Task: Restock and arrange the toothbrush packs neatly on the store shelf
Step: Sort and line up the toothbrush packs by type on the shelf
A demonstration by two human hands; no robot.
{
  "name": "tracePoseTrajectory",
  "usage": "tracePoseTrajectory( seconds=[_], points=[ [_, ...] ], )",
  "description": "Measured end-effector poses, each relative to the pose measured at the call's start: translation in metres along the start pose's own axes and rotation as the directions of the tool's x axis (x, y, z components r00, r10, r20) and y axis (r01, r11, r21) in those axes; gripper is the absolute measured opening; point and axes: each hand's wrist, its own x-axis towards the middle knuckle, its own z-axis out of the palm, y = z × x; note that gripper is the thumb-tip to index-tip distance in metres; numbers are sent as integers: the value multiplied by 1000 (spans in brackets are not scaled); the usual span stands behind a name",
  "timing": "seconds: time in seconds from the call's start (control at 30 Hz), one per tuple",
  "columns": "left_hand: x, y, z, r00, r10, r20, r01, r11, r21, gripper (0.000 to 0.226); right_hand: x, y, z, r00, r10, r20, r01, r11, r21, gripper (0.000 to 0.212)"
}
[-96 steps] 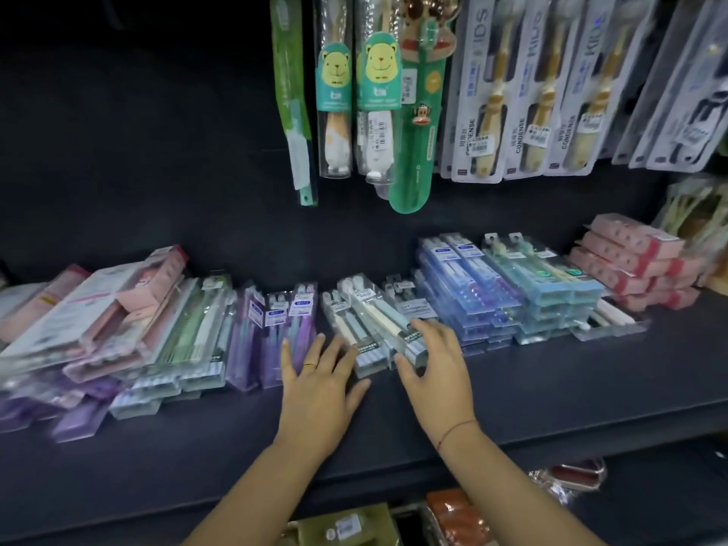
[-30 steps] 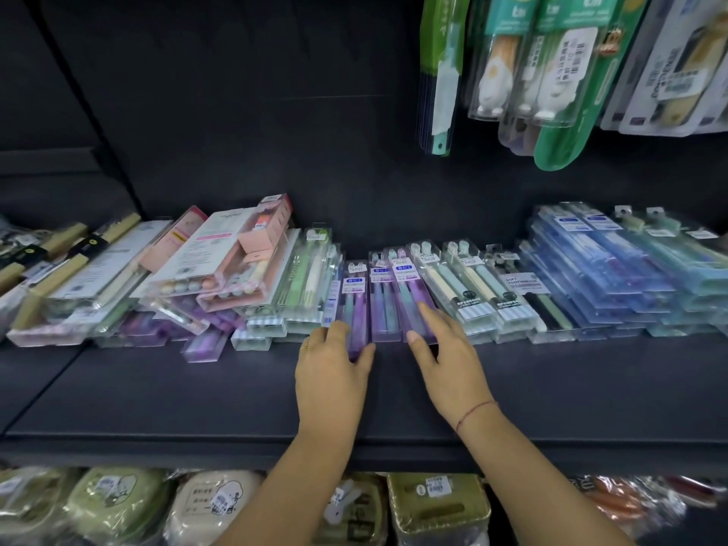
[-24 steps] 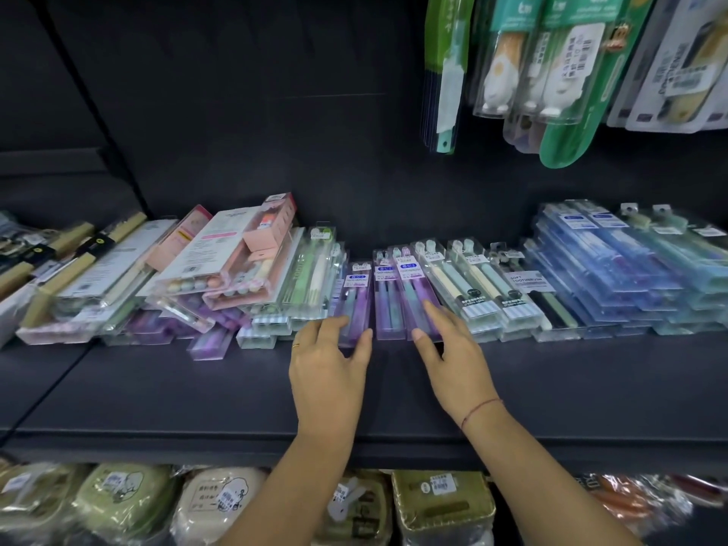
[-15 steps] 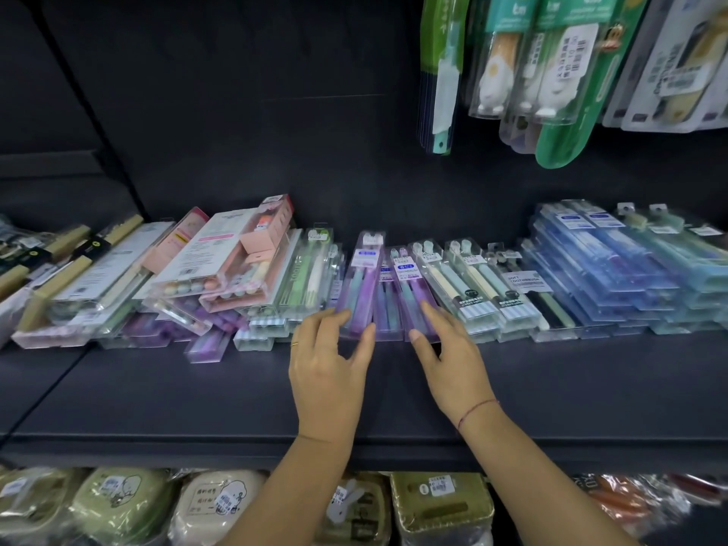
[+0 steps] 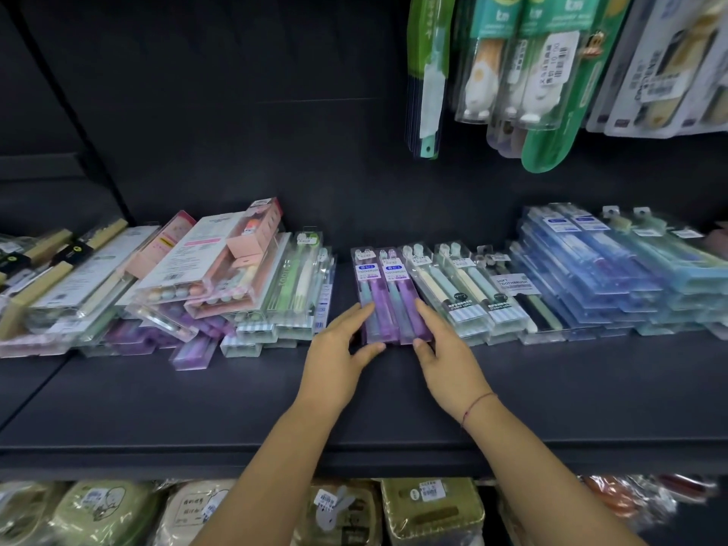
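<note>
Now that purple packs (image 5: 388,297) lie flat again, left hand (image 5: 335,356) + right hand (image 5: 449,360) (straight fingers) press them square

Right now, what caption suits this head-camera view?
Left hand and right hand press two purple toothbrush packs together on a dark store shelf.

Stood before dark matte shelf board (image 5: 236,407). Behind board: plain dark back panel (image 5: 236,112), faint horizontal seam. Left of board: slanted black upright (image 5: 80,135); past it, neighbouring bay's board (image 5: 27,382). Light dim where I worked, soft sheen along board's front lip.
</note>
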Motion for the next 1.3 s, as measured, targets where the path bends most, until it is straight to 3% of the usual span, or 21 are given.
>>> tracePoseTrajectory(
  seconds=[0.23,0.4,0.5,0.6,0.67,0.73,0.83,0.93,1.07,1.17,1.3],
  points=[
    [11,-6,1,999,-28,-39,25,997,-74,55,18,0,3,996,-13,-84,4,994,-109,53],
    [7,-1,4,998,41,-46,-36,994,105,59,19,3,12,990,-91,-108,71,982,-173,54],
    [-6,12,1,998,57,-41,-47,977,207,65,12,-3,19,975,-176,-137,125,940,-319,59],
    [-17,27,-19,944,194,-267,-100,940,327,46,5,-25,30,903,-357,-239,259,896,-359,52],
    [-15,24,-40,810,340,-478,-78,870,487,33,6,-49,41,940,-289,-182,263,952,-156,46],
    [-11,14,-62,737,312,-599,77,842,534,38,15,-72,54,991,-126,-55,129,989,69,49],
    [-6,-8,-79,795,183,-578,217,804,553,50,37,-100,75,998,22,62,-28,996,87,63],
    [-5,-21,-78,853,190,-487,192,753,629,50,55,-115,90,987,129,94,-130,991,4,74],
    [-3,-26,-73,853,217,-475,167,748,642,33,66,-123,98,971,222,92,-223,975,1,75],
    [-4,-23,-69,856,243,-456,141,740,658,45,71,-122,99,954,269,131,-284,952,111,67],
    [-5,-17,-64,852,217,-476,128,795,592,43,74,-118,95,934,288,211,-328,926,189,35]
  ],
)
